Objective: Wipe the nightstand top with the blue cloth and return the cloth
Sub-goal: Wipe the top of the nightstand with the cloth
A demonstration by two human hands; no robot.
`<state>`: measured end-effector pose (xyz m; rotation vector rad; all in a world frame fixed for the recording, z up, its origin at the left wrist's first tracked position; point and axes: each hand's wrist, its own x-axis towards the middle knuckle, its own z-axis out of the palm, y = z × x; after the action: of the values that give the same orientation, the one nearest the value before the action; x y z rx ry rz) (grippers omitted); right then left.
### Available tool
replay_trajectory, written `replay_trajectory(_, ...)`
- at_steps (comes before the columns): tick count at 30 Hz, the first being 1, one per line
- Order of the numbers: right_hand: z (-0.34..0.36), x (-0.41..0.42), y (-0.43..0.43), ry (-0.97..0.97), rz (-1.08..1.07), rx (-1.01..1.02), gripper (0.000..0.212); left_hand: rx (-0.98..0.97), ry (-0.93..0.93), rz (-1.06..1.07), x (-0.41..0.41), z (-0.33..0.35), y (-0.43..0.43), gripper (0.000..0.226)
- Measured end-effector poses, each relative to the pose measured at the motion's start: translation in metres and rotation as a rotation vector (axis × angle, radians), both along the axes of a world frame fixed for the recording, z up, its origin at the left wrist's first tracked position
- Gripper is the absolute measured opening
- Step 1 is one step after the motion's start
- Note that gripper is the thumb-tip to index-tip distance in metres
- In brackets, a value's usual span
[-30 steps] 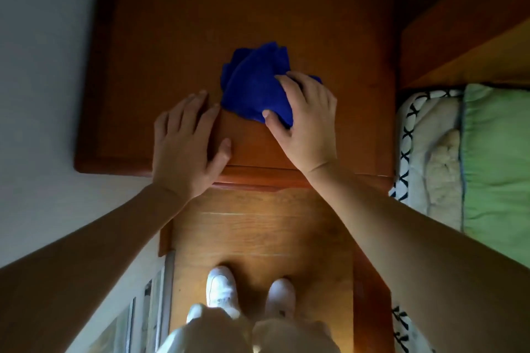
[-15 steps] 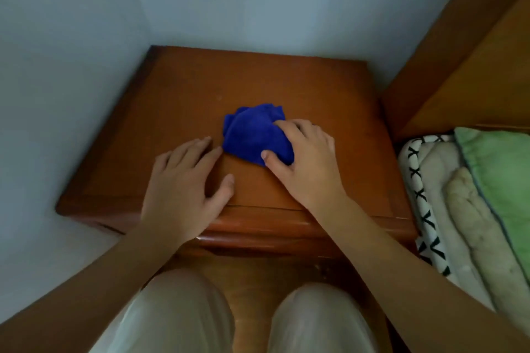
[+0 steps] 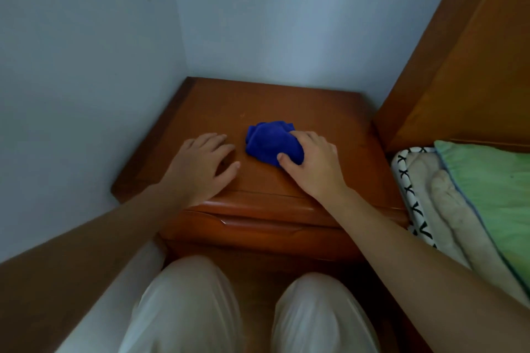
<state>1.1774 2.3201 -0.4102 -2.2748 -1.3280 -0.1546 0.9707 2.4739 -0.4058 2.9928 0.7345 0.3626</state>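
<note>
The bunched, deep-blue terry cloth point(image 3: 271, 142) sits near the middle of the glossy reddish-brown wooden nightstand top point(image 3: 286, 106), with the right hand point(image 3: 314, 162) cupped over its near side, fingers curled onto the fabric. The left hand point(image 3: 200, 165) lies flat beside it, fingers spread and holding nothing. Because the cloth is wadded, a wipe may well miss the corners against the pale wall point(image 3: 86, 66).

Both my hands on the nightstand top, cloth bunched.
My right hand point(image 3: 314, 165) grips the crumpled blue cloth point(image 3: 271, 142) on the nightstand point(image 3: 286, 103); my left hand point(image 3: 200, 167) lies flat beside it, fingers spread, apart from the cloth.
</note>
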Motion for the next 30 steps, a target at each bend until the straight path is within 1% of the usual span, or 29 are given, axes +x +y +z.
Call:
replay_trajectory(3,0.008,0.001,0.015,-0.005,-0.006,0.011,0.05,0.01,-0.026,0.07,-0.016,-0.004,0.037,0.067)
replay_trajectory(5,0.01,-0.003,0.025,0.01,0.027,0.044,0.051,-0.044,-0.04,0.117,-0.02,-0.005,0.047,0.069)
replay_trajectory(7,0.006,-0.009,0.032,-0.024,0.116,0.059,0.054,-0.087,-0.078,0.148,-0.02,-0.006,0.049,0.066)
replay_trajectory(10,-0.004,-0.011,0.043,-0.106,0.27,0.037,0.054,-0.094,-0.097,0.158,-0.019,-0.01,0.051,0.062)
replay_trajectory(13,-0.003,-0.008,0.056,-0.054,0.332,0.026,0.055,-0.1,-0.114,0.15,-0.019,-0.014,0.056,0.06)
replay_trajectory(17,0.005,-0.013,0.082,0.09,0.401,0.029,0.052,-0.086,-0.169,0.151,-0.019,-0.02,0.057,0.059)
replay_trajectory(18,0.007,-0.016,0.089,0.099,0.426,0.013,0.052,-0.084,-0.185,0.155,-0.02,-0.021,0.057,0.06)
replay_trajectory(20,0.013,-0.015,0.101,0.03,0.461,-0.05,0.052,-0.079,-0.215,0.168,-0.022,-0.021,0.055,0.059)
replay_trajectory(22,0.016,-0.007,0.111,-0.056,0.473,-0.101,0.051,-0.053,-0.209,0.207,-0.024,-0.021,0.053,0.057)
replay_trajectory(24,0.015,0.004,0.125,-0.084,0.459,-0.106,0.049,-0.046,-0.207,0.28,-0.024,-0.021,0.052,0.055)
replay_trajectory(26,0.011,0.014,0.143,-0.069,0.41,-0.078,0.05,-0.049,-0.214,0.325,-0.024,-0.024,0.054,0.057)
replay_trajectory(30,0.001,0.032,0.199,-0.01,0.328,-0.036,0.054,-0.036,-0.234,0.343,-0.023,-0.027,0.056,0.058)
